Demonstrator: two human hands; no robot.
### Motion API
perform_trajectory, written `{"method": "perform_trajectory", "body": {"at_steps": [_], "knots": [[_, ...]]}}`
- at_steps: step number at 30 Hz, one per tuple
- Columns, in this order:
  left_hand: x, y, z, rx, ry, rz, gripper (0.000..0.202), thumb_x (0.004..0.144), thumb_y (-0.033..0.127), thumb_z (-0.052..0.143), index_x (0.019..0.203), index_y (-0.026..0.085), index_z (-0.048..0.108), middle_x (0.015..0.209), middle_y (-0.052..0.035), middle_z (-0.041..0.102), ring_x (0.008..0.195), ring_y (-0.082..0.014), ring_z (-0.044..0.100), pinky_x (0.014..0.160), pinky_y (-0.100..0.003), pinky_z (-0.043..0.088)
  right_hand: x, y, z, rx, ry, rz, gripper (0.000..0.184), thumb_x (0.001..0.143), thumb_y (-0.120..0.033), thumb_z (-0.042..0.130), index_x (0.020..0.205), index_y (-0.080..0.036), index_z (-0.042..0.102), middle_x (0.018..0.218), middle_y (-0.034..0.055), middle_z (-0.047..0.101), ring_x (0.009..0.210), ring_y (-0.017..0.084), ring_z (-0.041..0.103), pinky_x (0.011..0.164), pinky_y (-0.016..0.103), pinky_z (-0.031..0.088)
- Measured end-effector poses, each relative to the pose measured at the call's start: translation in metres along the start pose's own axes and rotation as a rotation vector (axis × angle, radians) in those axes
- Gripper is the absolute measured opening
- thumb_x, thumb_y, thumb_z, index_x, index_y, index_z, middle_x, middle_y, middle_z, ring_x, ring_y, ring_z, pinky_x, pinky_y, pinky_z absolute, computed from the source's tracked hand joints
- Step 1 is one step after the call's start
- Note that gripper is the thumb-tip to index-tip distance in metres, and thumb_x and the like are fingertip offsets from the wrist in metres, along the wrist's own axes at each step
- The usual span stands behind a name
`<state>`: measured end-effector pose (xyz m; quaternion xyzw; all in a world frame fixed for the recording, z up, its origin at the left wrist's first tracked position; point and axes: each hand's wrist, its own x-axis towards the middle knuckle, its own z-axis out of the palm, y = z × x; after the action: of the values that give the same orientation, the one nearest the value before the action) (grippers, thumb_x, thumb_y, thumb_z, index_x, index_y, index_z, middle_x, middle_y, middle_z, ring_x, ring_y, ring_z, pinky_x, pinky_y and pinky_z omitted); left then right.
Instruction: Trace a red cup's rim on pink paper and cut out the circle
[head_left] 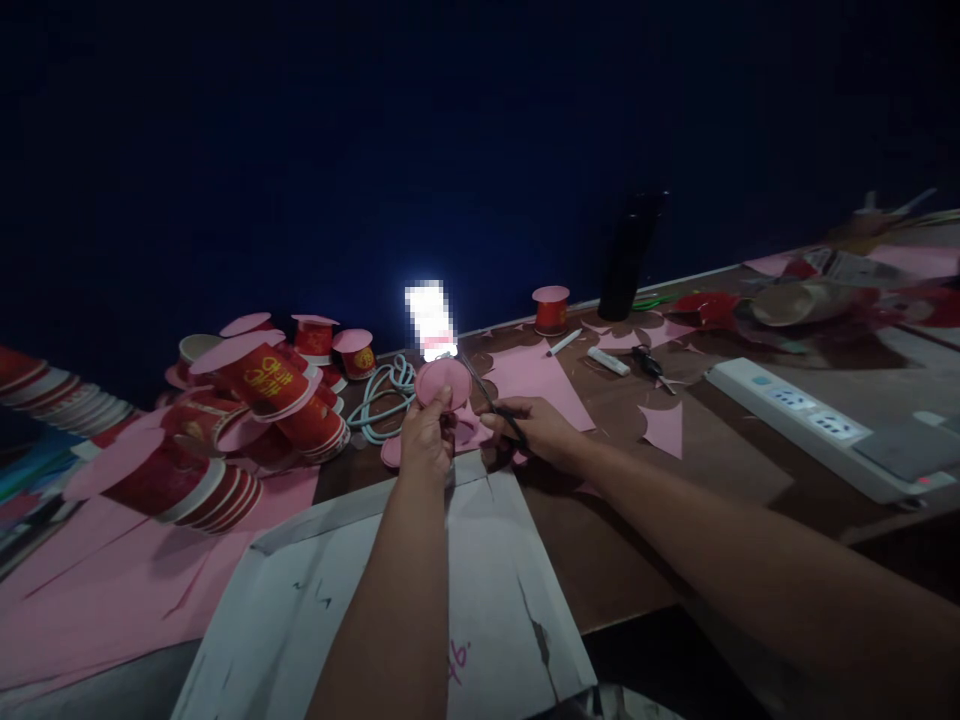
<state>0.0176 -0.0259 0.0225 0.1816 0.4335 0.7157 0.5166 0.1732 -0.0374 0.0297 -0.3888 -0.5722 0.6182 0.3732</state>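
A round piece of pink paper (433, 380) is pinched in my left hand (431, 430), just in front of a brightly lit screen (430, 315). My right hand (536, 430) is closed around the handles of dark scissors (487, 395). Their blades point up and left, close to the paper's right edge; I cannot tell whether they touch it. More cut pink paper (472, 428) lies beneath and behind my hands. Under my left forearm is a white board or box lid (337, 560) with pink handwriting.
Stacked red paper cups (259, 375) with pink discs crowd the left, over pink sheets (90, 590). A pale cable (367, 405) lies coiled nearby. On the right are a power strip (795, 425), a glue-stick-like white tube (608, 361), a pen (564, 343) and a dark bottle (626, 260).
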Motion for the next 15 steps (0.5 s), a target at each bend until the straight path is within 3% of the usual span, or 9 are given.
{"method": "perform_trajectory", "body": {"at_steps": [15], "knots": [[0.0031,-0.0061,-0.0029,0.064,-0.052,0.008,0.045,0.046,0.024,0.086,0.083,0.015,0.061,0.069,0.0026,0.062,0.055,-0.0076,0.056,0.05,-0.019,0.041,0.0003,0.0004,-0.0003,-0.004,0.032,0.028,0.049,0.068,-0.043,0.074,0.106,-0.014,0.068,0.056,-0.0037,0.054,0.045,0.008,0.045,0.038,0.018,0.034]]}}
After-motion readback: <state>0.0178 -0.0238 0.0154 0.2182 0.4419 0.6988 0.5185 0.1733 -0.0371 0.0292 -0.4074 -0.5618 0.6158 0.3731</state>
